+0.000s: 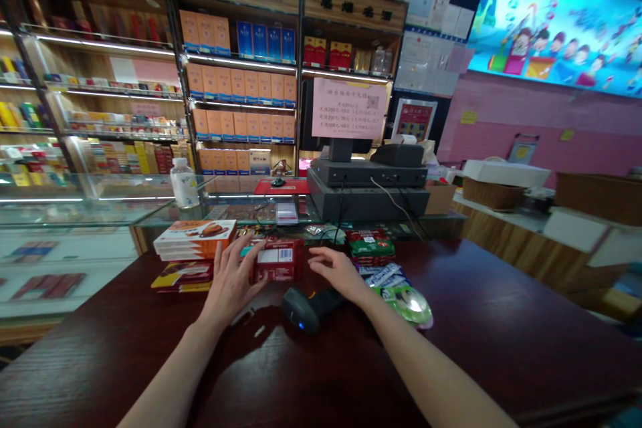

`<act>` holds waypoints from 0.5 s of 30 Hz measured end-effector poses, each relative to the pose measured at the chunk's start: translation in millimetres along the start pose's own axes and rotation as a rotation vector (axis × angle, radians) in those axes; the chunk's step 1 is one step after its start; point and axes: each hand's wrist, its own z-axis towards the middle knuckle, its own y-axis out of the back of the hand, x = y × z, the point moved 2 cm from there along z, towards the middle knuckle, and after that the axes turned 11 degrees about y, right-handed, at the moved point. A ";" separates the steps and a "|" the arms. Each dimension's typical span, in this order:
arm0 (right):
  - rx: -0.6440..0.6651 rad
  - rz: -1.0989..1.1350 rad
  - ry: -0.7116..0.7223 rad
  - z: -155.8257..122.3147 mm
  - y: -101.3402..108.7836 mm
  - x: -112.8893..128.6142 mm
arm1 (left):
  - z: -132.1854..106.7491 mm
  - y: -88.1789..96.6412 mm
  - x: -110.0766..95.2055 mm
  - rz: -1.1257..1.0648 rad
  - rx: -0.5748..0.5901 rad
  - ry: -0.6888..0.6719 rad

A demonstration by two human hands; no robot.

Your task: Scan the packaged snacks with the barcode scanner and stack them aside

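Note:
My left hand [235, 274] is spread over the left end of a red packet [275, 262], whose white label and barcode face me. Its fingers look stretched out rather than wrapped round the packet. To the right of the packet my right hand [341, 273] hovers with fingers apart and nothing in them. Below and between the hands lies a black barcode scanner [301, 311] with a small blue light; my right wrist partly covers its handle. Left of my left hand, white and orange boxes [193, 239] are stacked above yellow and maroon packs [183, 277].
Green and red packets [370, 244] are piled beyond my right hand, with blue-white packs [384, 275] and a green round-ended package [408, 304] nearer. Behind the dark table [476, 334] stand a till [366, 194], a monitor with a pink sign [348, 107] and a plastic bottle [184, 184].

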 end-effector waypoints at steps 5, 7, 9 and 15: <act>-0.031 0.092 -0.038 12.4 -14.1 -6.1 | 0.4 2.0 -4.2 -0.008 0.024 0.017; -0.037 0.082 -0.037 14.6 -16.7 -6.4 | 0.5 1.4 -4.1 -0.004 0.033 0.031; -0.042 0.058 -0.029 15.8 -17.9 -6.0 | 0.5 0.1 -3.7 0.001 0.047 0.051; -0.095 -0.070 -0.026 18.6 -14.7 -3.8 | 0.3 -6.4 -3.2 -0.035 0.098 0.119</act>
